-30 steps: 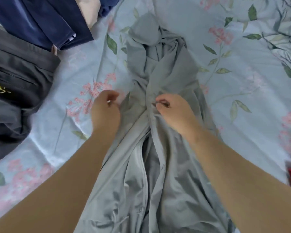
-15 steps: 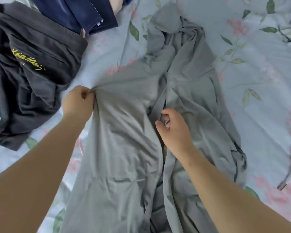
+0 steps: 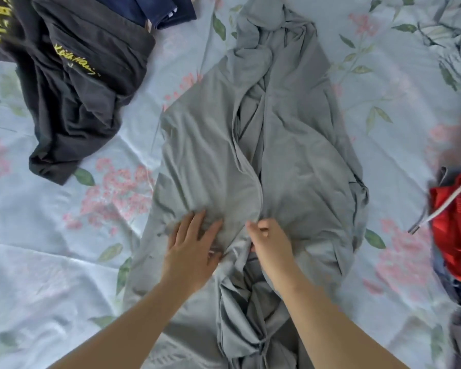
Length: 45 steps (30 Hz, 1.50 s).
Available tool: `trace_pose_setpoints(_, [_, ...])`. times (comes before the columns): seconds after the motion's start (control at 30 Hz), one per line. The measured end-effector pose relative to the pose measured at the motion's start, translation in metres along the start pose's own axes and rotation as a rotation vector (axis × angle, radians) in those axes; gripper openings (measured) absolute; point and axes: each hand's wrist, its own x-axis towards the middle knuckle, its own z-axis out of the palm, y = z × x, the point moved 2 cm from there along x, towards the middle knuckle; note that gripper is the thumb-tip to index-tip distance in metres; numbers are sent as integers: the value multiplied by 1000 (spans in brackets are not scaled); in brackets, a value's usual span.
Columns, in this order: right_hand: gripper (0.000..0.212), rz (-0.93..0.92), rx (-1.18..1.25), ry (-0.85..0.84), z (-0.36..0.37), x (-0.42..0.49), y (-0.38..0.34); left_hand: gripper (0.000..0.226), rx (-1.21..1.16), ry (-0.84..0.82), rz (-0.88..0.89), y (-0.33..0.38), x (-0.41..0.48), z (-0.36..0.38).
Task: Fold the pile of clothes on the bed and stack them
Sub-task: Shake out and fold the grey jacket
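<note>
A light grey garment [image 3: 210, 161] lies lengthwise down the middle of the bed, its left half spread fairly flat and its right half and near end still bunched in folds. My left hand [image 3: 190, 249] lies flat on the cloth with fingers spread, pressing its near left part. My right hand [image 3: 270, 245] pinches the garment's front edge beside the central seam. A crumpled black shirt [image 3: 72, 83] with yellow lettering sits at the far left. Navy clothing [image 3: 155, 8] lies at the top edge.
The bed has a pale blue floral sheet [image 3: 51, 249]. A red garment [image 3: 455, 230] with a grey drawstring sits at the right edge, on a heap of other clothes. Rumpled floral bedding [image 3: 447, 41] fills the far right corner.
My left hand let go of the garment's left corner and came down flat near the middle. My right hand moved nearer along the seam. The left half lies spread wider.
</note>
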Motion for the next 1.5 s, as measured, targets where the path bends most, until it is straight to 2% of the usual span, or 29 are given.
trace_pose_setpoints(0.07, [30, -23, -97, -182, 2, -30, 20, 59, -13, -9, 48, 0, -23, 6])
trace_pose_setpoints(0.13, [37, -144, -335, -292, -1, -55, 38, 56, -50, 38, 103, 2, -47, 5])
trace_pose_setpoints(0.2, [36, -376, -728, -292, -3, -72, 53, 55, -29, 91, 191, 0, -71, 13])
trace_pose_setpoints(0.27, [24, -455, -911, -245, -2, -84, 56, 58, 31, 49, 270, -5, -94, 25])
trace_pose_setpoints(0.3, [27, -428, -898, -209, -2, -88, 56, 61, 77, 24, 310, -10, -104, 32])
trace_pose_setpoints(0.37, [37, -335, -719, -142, -3, -90, 54, 69, 168, -33, 379, -19, -120, 41])
trace_pose_setpoints(0.43, [38, -229, -572, -120, -5, -91, 56, 64, 168, -57, 420, -27, -133, 42])
trace_pose_setpoints(0.53, [33, -149, -806, -257, -12, -101, 64, 42, 62, 52, 452, -36, -137, 36])
trace_pose_setpoints(0.6, [31, -93, -906, -321, -20, -107, 73, 28, -127, -17, 336, -38, -133, 29])
trace_pose_setpoints(0.67, [33, -18, -772, -291, -27, -108, 79, 20, -379, -163, 13, -41, -125, 23])
trace_pose_setpoints(0.73, [31, 110, -353, -206, -34, -109, 82, 23, -730, -264, -273, -45, -120, 21])
trace_pose_setpoints(0.8, [23, 207, 4, -123, -39, -111, 83, 23, -1034, -263, -468, -49, -115, 14])
trace_pose_setpoints(0.9, [21, 244, 109, -73, -42, -114, 89, 26, -1179, -180, -624, -54, -111, 4])
trace_pose_setpoints(0.97, [23, 240, 169, 14, -45, -114, 92, 22, -1086, -178, -596, -50, -109, 2])
trace_pose_setpoints(1.03, [21, 248, 329, 115, -50, -115, 93, 8, -889, -215, -418, -41, -110, 5])
trace_pose_setpoints(1.07, [20, 239, 445, 156, -53, -116, 91, 20, -800, -250, -321, -34, -111, 7])
trace_pose_setpoints(1.13, [18, 166, 678, 233, -59, -119, 84, 70, -649, -297, -209, -22, -113, 16])
trace_pose_setpoints(1.17, [17, 106, 765, 264, -59, -121, 81, 79, -564, -267, -195, -16, -112, 19])
trace_pose_setpoints(1.2, [17, 43, 806, 266, -58, -124, 77, 73, -481, -203, -201, -12, -110, 20])
trace_pose_setpoints(1.23, [18, -9, 769, 239, -54, -128, 72, 58, -443, -113, -233, -10, -105, 18])
trace_pose_setpoints(1.27, [19, -56, 634, 193, -48, -132, 67, 39, -471, -1, -280, -11, -101, 14])
trace_pose_setpoints(1.33, [21, -188, 169, -2, -31, -139, 61, 11, -681, 224, -398, -18, -92, 2])
trace_pose_setpoints(1.4, [14, -373, -408, -228, -10, -142, 65, 8, -949, 379, -448, -27, -88, -15])
trace_pose_setpoints(1.47, [23, -424, -716, -227, 2, -144, 72, 14, -1161, 428, -412, -30, -91, -34])
trace_pose_setpoints(1.5, [24, -393, -729, -155, 2, -144, 72, 14, -1227, 408, -377, -29, -93, -41])
